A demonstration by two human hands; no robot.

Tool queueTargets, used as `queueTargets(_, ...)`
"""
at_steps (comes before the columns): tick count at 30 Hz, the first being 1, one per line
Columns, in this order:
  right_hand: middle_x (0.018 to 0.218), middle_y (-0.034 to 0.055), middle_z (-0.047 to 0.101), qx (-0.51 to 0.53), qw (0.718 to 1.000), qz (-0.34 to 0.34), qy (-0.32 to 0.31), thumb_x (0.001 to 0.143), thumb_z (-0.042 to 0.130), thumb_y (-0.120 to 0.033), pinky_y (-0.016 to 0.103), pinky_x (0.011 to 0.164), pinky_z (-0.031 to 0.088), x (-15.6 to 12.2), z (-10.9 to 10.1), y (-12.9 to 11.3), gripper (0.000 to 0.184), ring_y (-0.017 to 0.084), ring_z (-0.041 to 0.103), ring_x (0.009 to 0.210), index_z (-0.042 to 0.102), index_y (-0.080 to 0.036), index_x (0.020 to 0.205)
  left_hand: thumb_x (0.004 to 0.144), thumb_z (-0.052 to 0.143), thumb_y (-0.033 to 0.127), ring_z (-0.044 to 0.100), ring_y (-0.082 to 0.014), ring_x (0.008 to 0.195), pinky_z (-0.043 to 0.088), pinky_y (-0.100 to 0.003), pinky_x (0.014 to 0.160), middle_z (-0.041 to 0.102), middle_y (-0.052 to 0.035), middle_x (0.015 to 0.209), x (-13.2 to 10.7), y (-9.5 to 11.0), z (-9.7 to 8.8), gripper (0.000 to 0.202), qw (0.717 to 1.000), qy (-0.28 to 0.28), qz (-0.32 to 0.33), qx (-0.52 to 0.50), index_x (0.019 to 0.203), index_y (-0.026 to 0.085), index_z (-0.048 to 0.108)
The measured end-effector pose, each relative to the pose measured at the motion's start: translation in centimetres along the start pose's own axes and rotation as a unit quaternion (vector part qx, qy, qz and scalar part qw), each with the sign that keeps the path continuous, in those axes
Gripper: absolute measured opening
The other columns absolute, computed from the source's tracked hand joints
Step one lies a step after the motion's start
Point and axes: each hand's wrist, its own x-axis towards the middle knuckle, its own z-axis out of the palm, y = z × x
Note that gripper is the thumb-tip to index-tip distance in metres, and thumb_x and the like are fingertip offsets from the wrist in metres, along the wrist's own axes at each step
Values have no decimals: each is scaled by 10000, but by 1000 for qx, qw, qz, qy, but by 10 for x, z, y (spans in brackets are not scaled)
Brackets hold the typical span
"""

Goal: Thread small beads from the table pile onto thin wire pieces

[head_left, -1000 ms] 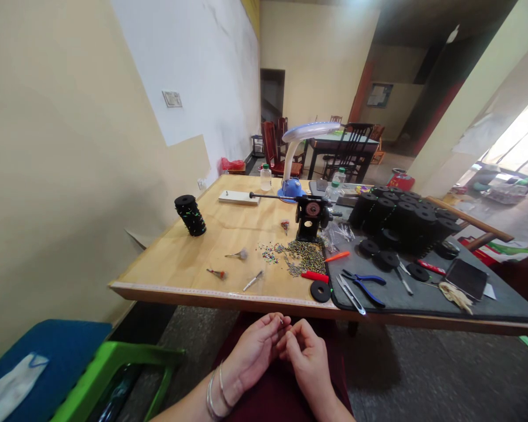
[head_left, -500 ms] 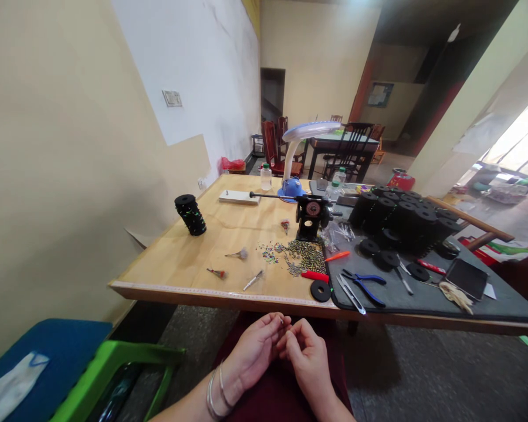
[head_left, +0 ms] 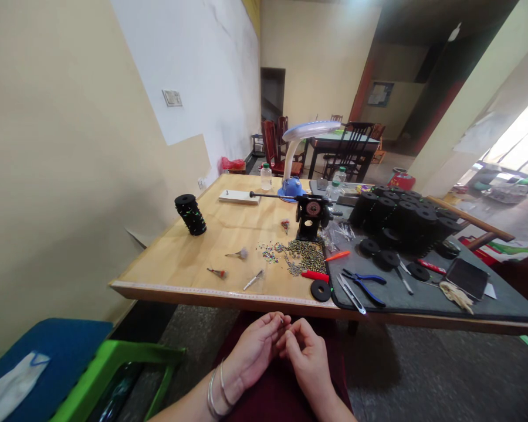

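My left hand point(head_left: 254, 346) and my right hand point(head_left: 307, 351) meet over my lap, just below the front edge of the wooden table point(head_left: 189, 258). Both are closed in a pinch, fingertips touching, around a tiny piece too small to name. Two bangles ring my left wrist. On the table above them lie a heap of small beads point(head_left: 303, 255), a black disc point(head_left: 320, 291), blue-handled pliers point(head_left: 364, 281) and snips point(head_left: 350, 293).
A black hand-crank winder point(head_left: 311, 217) stands mid-table, with a blue desk lamp point(head_left: 295, 158) behind it. Stacks of black spools point(head_left: 400, 220) fill the dark mat point(head_left: 426, 299) at right; one spool stack point(head_left: 190, 214) stands at left. A green stool point(head_left: 114, 369) and blue seat point(head_left: 48, 351) are at lower left.
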Motion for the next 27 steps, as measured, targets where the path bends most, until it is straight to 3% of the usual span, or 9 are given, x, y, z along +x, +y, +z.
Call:
queueTargets(9,553,-11,590,-17,1000,1,1,866,503,-307,201,465,434,1,-1,-2,197,125,541,473,498,-194,704,725,740,198,628,-143,684,452,-239,566,695,-41,833,0,1,0,123,1000,4,-6,1,768,148,636)
queueTargets(14,503,-61,471,-53,998,-6,15,850,516,-315,184,416,306,3,-3,0,193,89,400,422,506,-186,707,745,722,172,653,-146,759,485,-251,684,705,-40,850,-1,3,0,88,1000,9,-19,-14,773,147,642)
queueTargets(27,485,-72,375,-113,993,-18,29,839,541,-347,202,425,231,5,-6,0,238,84,306,432,593,-154,711,774,692,153,661,-148,791,491,-263,753,720,-52,865,2,3,-5,33,1000,0,-13,-21,792,138,671)
